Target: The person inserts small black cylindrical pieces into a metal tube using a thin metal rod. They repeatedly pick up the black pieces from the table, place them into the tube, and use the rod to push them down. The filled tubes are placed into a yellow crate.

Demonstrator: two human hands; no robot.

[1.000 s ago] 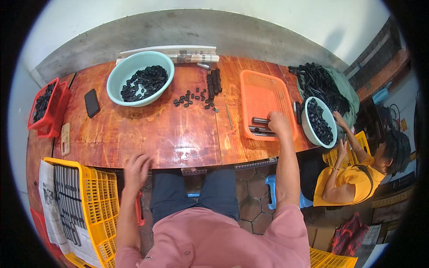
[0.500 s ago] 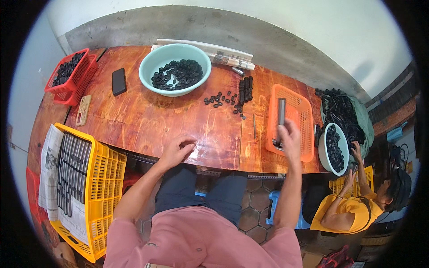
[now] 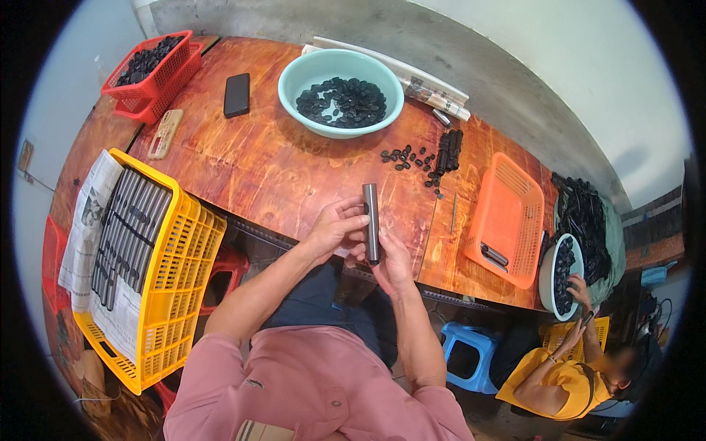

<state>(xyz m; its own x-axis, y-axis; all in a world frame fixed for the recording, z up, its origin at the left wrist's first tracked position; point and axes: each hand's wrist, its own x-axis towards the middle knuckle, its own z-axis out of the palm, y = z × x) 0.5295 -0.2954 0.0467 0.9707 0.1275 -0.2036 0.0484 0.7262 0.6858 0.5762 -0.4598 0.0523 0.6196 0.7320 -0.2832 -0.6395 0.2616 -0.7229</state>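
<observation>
A dark grey metal tube (image 3: pixel 371 209) with a black lower end stands nearly upright in front of my body, over the table's near edge. My left hand (image 3: pixel 332 234) grips it from the left, fingers closed on its side. Around its lower part my right hand (image 3: pixel 394 261) is closed too. A couple of similar short tubes (image 3: pixel 493 254) lie in the orange plastic basket (image 3: pixel 512 213) to the right. Small black oval parts (image 3: pixel 407 156) are scattered on the table beyond my hands, beside a bundle of black rods (image 3: pixel 448 151).
A light-blue basin (image 3: pixel 290 99) of black parts stands at the back. At left are a yellow crate (image 3: pixel 180 272) with rows of tubes on newspaper, red baskets (image 3: pixel 158 92) and a black phone (image 3: pixel 237 95). A co-worker in yellow (image 3: pixel 555 386) reaches into another basin (image 3: pixel 548 283) at right.
My right hand has brought the tube from the orange basket to the middle, and my left hand has closed on it as well. The view has shifted, moving the table's things rightward.
</observation>
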